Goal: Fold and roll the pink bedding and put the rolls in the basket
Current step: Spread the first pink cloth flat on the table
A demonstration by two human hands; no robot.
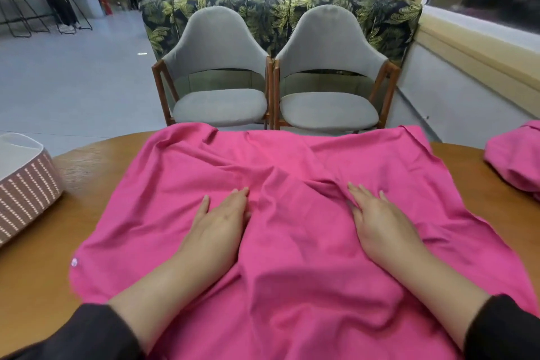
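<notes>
A pink sheet (292,161) lies spread over the wooden table (96,166), wrinkled through its middle. My left hand (222,219) rests flat on it, fingers straight, left of a raised crease. My right hand (377,219) lies flat on the cloth to the right of that crease, fingers straight too. A second bundle of pink bedding (517,161) sits crumpled at the table's right edge. The basket (26,184), brown woven with a white lining, stands at the left edge; its inside is not visible from here.
Two grey chairs (222,82) stand side by side just beyond the table's far edge, with a leaf-patterned sofa back (277,17) behind them. A person in black stands at the back. A window wall runs along the right.
</notes>
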